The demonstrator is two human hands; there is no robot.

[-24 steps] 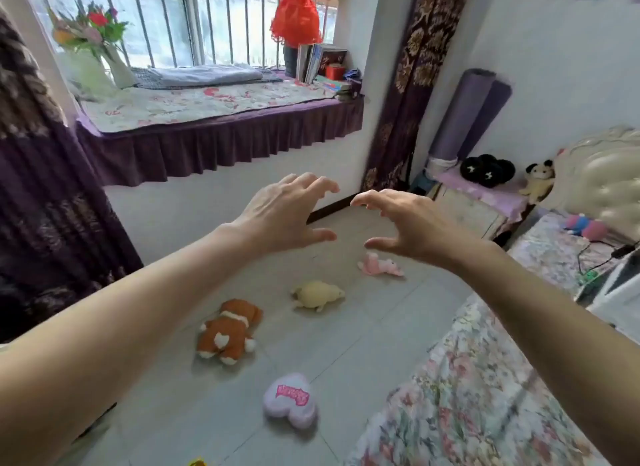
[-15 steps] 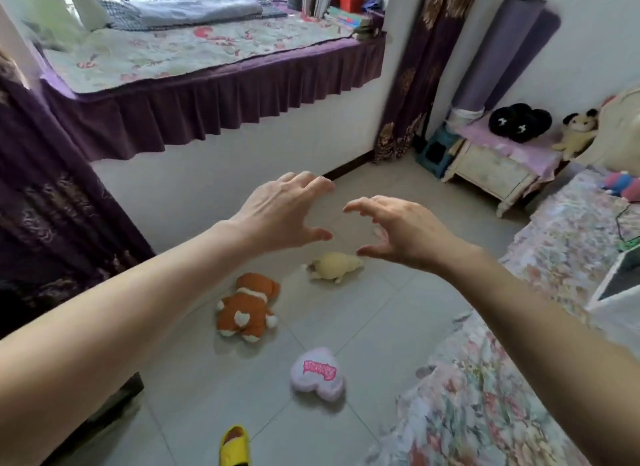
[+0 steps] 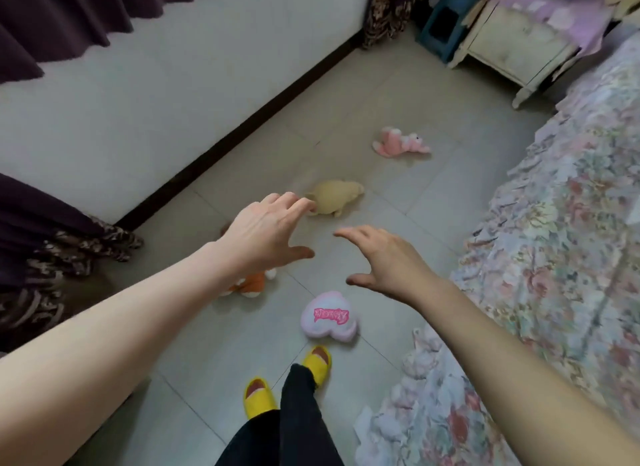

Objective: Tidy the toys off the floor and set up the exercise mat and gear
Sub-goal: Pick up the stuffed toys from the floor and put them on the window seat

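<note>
Both hands were out in front at the middle of the frame, apart from each other and holding nothing: the left hand (image 3: 266, 233) had its fingers spread and the right hand (image 3: 384, 261) was loosely curled, thumb and fingers parted. Below them four soft toys lay on the tiled floor (image 3: 398, 94), none of them picked up. The pink heart cushion (image 3: 329, 316) sat at lower centre, just ahead of the yellow slippers (image 3: 287, 379). The orange and white plush (image 3: 251, 283) was mostly hidden under the left wrist. The cream plush (image 3: 336, 197) lay just past the left fingertips in the picture, though whether it was touched I cannot tell, and the pink plush (image 3: 400, 143) was farther off toward the upper right. The floral bedspread (image 3: 554, 257) filled the right side, and a small cabinet (image 3: 512, 46) stood at the upper right. No exercise mat or gear showed here. By my reading, the task had barely started: all the tidying and the whole mat set-up remained.
</note>
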